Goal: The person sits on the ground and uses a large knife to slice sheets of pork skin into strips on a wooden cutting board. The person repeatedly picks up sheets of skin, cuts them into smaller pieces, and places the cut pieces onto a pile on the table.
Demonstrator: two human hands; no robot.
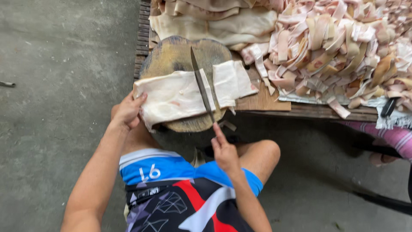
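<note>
A round wooden chopping block (176, 53) sits at the edge of a low wooden platform. A pale slab of pork skin (171, 96) lies across it, with a cut-off piece (231, 81) to the right. My left hand (128, 111) presses on the slab's left end. My right hand (224, 150) grips the handle of a long knife (201, 83), whose blade lies along the gap between the slab and the cut piece.
A big heap of cut skin strips (334, 47) fills the platform (266, 101) at right. Uncut slabs (214, 21) are stacked behind the block. Bare concrete floor (64, 64) lies to the left. Striped cloth (392, 137) shows at far right.
</note>
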